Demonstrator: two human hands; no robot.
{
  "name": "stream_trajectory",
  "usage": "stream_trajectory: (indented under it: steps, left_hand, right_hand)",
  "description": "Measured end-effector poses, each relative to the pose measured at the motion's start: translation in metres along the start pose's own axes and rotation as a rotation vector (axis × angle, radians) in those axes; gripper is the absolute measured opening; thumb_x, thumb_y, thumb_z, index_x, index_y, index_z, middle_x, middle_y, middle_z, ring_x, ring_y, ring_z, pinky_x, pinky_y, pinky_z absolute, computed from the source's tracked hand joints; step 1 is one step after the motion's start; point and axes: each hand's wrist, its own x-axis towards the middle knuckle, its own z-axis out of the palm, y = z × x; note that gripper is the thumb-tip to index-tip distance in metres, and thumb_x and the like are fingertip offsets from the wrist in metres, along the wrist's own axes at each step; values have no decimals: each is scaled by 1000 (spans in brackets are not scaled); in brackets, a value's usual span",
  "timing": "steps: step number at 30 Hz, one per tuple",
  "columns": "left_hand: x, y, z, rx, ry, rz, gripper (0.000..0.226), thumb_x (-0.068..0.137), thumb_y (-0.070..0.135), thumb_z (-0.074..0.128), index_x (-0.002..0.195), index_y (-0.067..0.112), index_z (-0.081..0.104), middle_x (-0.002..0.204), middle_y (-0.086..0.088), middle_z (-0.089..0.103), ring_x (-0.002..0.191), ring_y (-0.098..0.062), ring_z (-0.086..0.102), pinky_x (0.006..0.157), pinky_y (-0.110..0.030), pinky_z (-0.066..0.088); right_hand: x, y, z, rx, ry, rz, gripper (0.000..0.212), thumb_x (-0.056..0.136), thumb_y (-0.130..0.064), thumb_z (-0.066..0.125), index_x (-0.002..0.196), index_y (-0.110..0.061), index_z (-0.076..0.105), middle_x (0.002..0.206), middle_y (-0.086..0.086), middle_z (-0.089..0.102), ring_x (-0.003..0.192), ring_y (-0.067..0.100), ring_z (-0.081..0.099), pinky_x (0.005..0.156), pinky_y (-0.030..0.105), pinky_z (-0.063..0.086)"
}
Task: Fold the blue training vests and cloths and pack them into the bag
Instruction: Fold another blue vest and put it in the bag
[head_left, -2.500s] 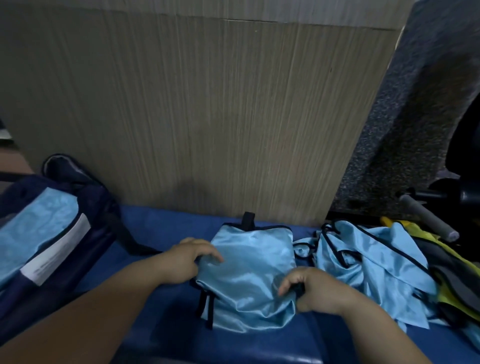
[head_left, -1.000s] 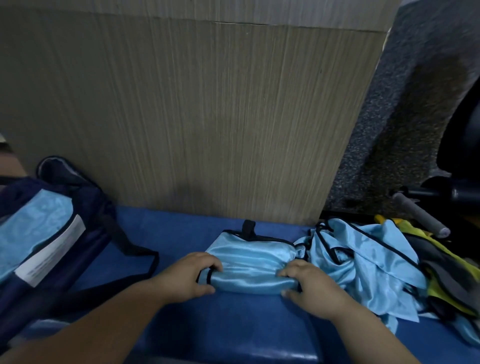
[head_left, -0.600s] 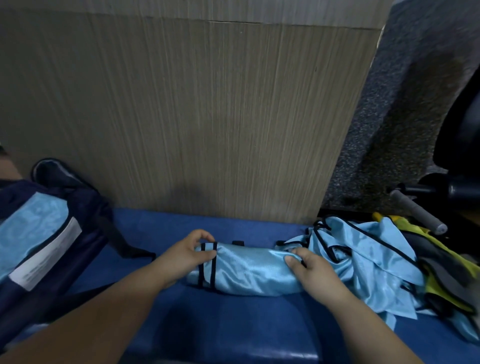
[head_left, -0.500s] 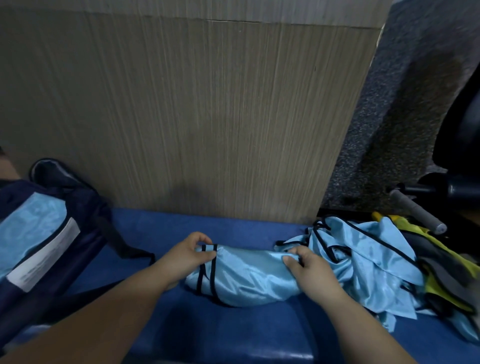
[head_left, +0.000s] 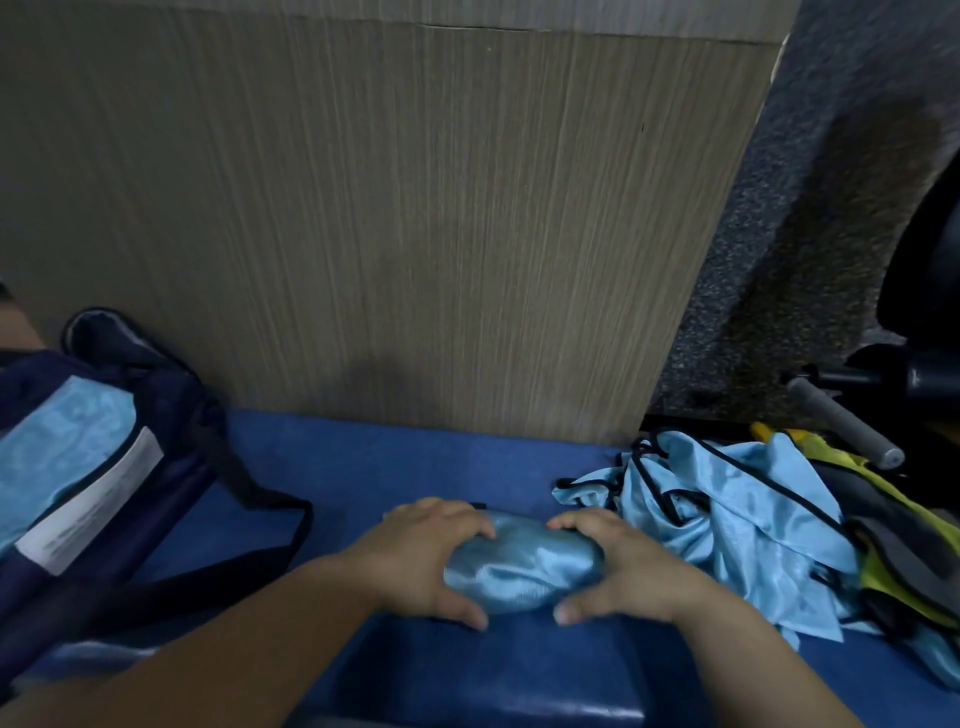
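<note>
A light blue vest (head_left: 519, 569), folded down into a small tight bundle, lies on the blue padded bench (head_left: 395, 467). My left hand (head_left: 415, 561) grips its left end, fingers over the top and thumb underneath. My right hand (head_left: 618, 569) grips the right end the same way. To the right lies a heap of unfolded light blue vests (head_left: 727, 514) with black trim. The dark navy bag (head_left: 104, 467) stands open at the left, with light blue cloth (head_left: 47, 462) inside.
A wood-grain panel (head_left: 415, 208) rises right behind the bench. Yellow and grey garments (head_left: 893, 535) lie at the far right beside the blue heap. A grey-handled bar (head_left: 841, 426) and dark equipment stand beyond them. The bag's black strap (head_left: 270, 509) trails across the bench.
The vest went from a flat folded rectangle to a long roll, then to a short compact bundle. Both hands have moved closer together around it.
</note>
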Motion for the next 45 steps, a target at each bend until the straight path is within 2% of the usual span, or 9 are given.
stream_trajectory:
  steps: [4,8,12,17,23,27,34,40,45]
  left_hand:
    - [1,-7,10,-14,145,-68,64,78,52,71,133,39,43,132,23,41,120,-2,39,103,-19,30]
    - [2,-6,2,-159,192,-166,31,79,47,72,106,40,58,100,21,59,91,1,54,78,-17,44]
    - [1,-9,-11,-353,184,-236,16,81,38,74,90,34,61,83,14,64,73,3,58,65,-14,45]
    - [-11,-19,-30,-710,112,-308,20,85,29,74,103,25,65,96,3,72,82,-6,67,75,-19,53]
    - [-40,-39,-34,-1016,102,-382,39,85,18,74,119,29,57,109,-11,67,89,-19,68,88,-38,57]
    - [-69,-58,-48,-1081,115,-301,49,86,10,72,122,39,56,123,-10,58,98,-18,64,92,-31,53]
    - [-143,-109,-86,-669,421,-346,26,92,14,63,82,37,71,108,14,64,97,-5,63,91,-29,52]
    - [-210,-160,-112,-492,749,-418,29,92,-1,59,87,25,70,101,14,60,96,21,50,81,4,31]
    - [-245,-207,-125,-368,931,-649,32,94,1,54,89,31,64,110,9,55,94,3,52,80,1,32]
  right_hand:
    - [3,9,10,-41,143,-22,59,69,-25,84,118,-43,55,115,-20,56,100,-3,56,84,10,43]
    - [2,8,13,273,201,55,26,74,-16,82,95,-24,69,87,-1,73,78,6,66,79,32,53]
    - [6,-9,10,710,202,131,14,84,-7,72,96,-13,68,89,1,76,86,16,69,76,30,53]
    - [17,-40,11,1110,160,225,13,94,-10,52,98,-7,64,93,14,72,79,25,71,80,38,55]
    - [32,-67,29,1204,156,350,15,91,-13,55,82,-13,68,70,3,70,53,12,66,58,25,53]
    - [46,-91,44,1234,176,384,11,91,-11,57,86,-10,67,63,2,66,44,8,60,40,17,47]
    - [92,-178,86,1216,135,287,10,96,-7,50,91,-13,56,54,-3,64,39,4,56,40,15,47]
    - [159,-281,122,1205,79,105,17,95,-2,51,111,-6,55,66,5,67,50,9,64,42,18,47]
    - [203,-360,144,1127,-4,-9,10,95,-3,54,104,-8,54,84,10,61,65,15,61,46,21,51]
